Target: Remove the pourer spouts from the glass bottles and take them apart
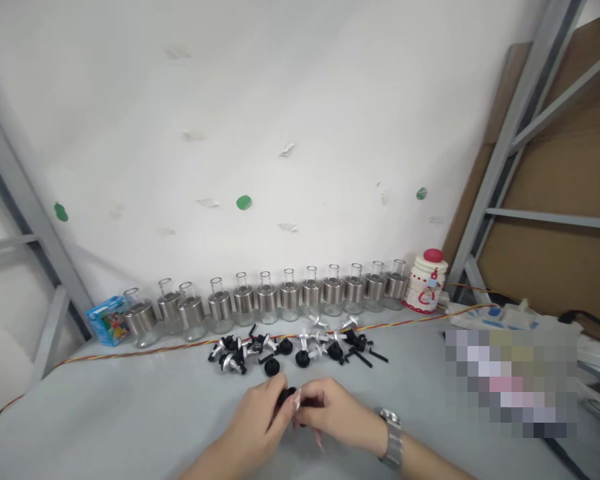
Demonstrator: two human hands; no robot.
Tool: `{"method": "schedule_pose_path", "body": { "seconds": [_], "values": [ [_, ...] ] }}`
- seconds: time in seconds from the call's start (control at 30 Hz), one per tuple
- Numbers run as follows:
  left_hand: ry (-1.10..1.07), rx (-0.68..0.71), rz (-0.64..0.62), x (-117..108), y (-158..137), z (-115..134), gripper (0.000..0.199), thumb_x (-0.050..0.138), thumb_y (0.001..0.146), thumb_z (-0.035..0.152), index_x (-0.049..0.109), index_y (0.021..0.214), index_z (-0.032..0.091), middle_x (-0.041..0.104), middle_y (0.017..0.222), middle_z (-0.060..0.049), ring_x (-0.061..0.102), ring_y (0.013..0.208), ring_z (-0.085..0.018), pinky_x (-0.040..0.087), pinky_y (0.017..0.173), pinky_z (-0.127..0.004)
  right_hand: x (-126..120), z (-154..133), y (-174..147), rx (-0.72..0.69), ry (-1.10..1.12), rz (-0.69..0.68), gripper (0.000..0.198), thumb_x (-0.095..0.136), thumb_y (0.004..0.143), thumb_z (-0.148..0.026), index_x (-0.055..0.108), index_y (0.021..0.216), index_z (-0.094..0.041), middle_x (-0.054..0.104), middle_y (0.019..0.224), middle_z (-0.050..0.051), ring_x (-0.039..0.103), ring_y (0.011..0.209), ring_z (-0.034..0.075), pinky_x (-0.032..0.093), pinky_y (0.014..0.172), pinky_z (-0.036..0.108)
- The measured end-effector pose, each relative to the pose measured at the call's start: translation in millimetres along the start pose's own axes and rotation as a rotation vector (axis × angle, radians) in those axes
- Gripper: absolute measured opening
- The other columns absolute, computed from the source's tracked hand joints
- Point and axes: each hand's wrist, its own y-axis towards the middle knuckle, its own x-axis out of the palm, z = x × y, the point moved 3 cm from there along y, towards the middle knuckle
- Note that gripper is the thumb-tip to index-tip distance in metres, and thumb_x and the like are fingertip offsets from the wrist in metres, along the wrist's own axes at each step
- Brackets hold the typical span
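My left hand (261, 415) and my right hand (336, 412) meet over the front of the grey table. Between their fingers is a small black cap-like part (286, 395), mostly hidden by the fingertips. Both hands are closed on it, and a pale, shiny bit shows at the left fingertips; I cannot tell whether it is a nail or metal. Just beyond the hands lies a loose pile of silver spouts (233, 363), round black caps (272, 367) and thin black strips (379, 356). A wristwatch (393, 437) is on my right wrist.
Several glass bottles with steel sleeves (267, 293) stand in a row along the wall. A blue box (109, 322) is at their left end, a white-and-red jar (426, 283) at their right. A twisted cable (180, 346) crosses the table (105, 413). Plastic bags (520, 315) lie at right.
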Motion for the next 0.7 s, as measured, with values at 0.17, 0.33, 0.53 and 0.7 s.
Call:
{"method": "schedule_pose_path", "body": {
  "seconds": [0.17, 0.33, 0.53, 0.7],
  "values": [
    [-0.267, -0.122, 0.036, 6, 4, -4, 0.033, 0.032, 0.083, 0.047, 0.038, 0.065, 0.020, 0.037, 0.059, 0.005, 0.036, 0.058, -0.011, 0.030, 0.054, -0.020, 1, -5, -3, 0.030, -0.038, 0.002, 0.024, 0.053, 0.074, -0.035, 0.061, 0.068, -0.013, 0.057, 0.061, -0.001, 0.042, 0.038, 0.005, 0.035, 0.037, 0.017],
    [-0.393, -0.148, 0.168, 12, 8, -8, 0.036, 0.041, 0.078, 0.051, 0.035, 0.062, 0.020, 0.032, 0.058, 0.006, 0.032, 0.056, -0.009, 0.029, 0.051, -0.019, 1, -21, -9, -0.257, -0.636, 0.241, 0.023, 0.043, 0.083, -0.023, 0.059, 0.067, -0.016, 0.056, 0.064, 0.001, 0.051, 0.055, 0.011, 0.039, 0.052, 0.020],
    [-0.644, -0.527, 0.168, 20, 17, -25, 0.049, 0.046, 0.059, 0.069, 0.031, 0.059, 0.022, 0.021, 0.040, 0.013, 0.018, 0.031, -0.005, 0.017, 0.032, -0.017, 13, -23, -9, -0.573, -1.428, 0.291, 0.021, 0.041, 0.076, -0.002, 0.058, 0.086, -0.009, 0.059, 0.075, 0.011, 0.053, 0.068, 0.020, 0.041, 0.067, 0.033],
    [-0.602, -0.605, 0.148, 24, 15, -28, 0.050, 0.040, 0.060, 0.072, 0.031, 0.057, 0.023, 0.019, 0.035, 0.013, 0.017, 0.027, -0.006, 0.016, 0.028, -0.018, 16, -29, -9, -0.519, -1.376, 0.269, 0.020, 0.043, 0.074, -0.004, 0.059, 0.084, -0.009, 0.060, 0.075, 0.011, 0.054, 0.068, 0.021, 0.042, 0.065, 0.033]
  ]
}}
